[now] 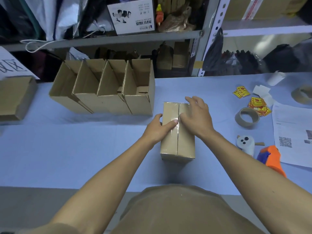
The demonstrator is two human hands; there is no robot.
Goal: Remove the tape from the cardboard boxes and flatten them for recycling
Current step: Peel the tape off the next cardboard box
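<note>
One sealed box (177, 132) stands in the middle of the blue table (67, 149), just before me, and clear tape (177, 122) runs along its top seam. My left hand (157, 128) holds its left side, thumb on the wall, forefinger straight on the tape. My right hand (196, 115) lies on top, fingers spread. Four open boxes (104, 86) behind are not flattened; I judge most work is left.
</note>
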